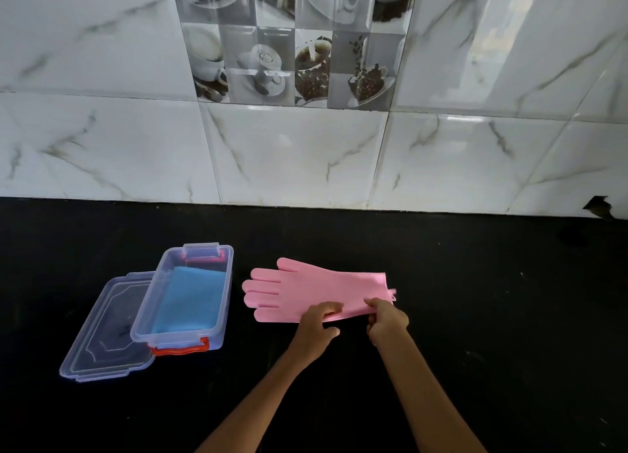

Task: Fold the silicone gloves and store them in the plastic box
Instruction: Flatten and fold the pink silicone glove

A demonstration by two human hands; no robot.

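A pink silicone glove (306,289) lies flat on the black counter, fingers pointing left and cuff to the right. My left hand (317,323) pinches its near edge at the middle. My right hand (387,320) grips the near corner of the cuff. To the left stands the clear plastic box (142,316) with orange latches, open, and a folded blue glove (190,299) lies inside it.
The box's clear lid (105,337) lies flat against the box's left side. The black counter (475,316) runs to a marble-tiled wall (306,153) behind. A small dark chip marks the wall's base at far right.
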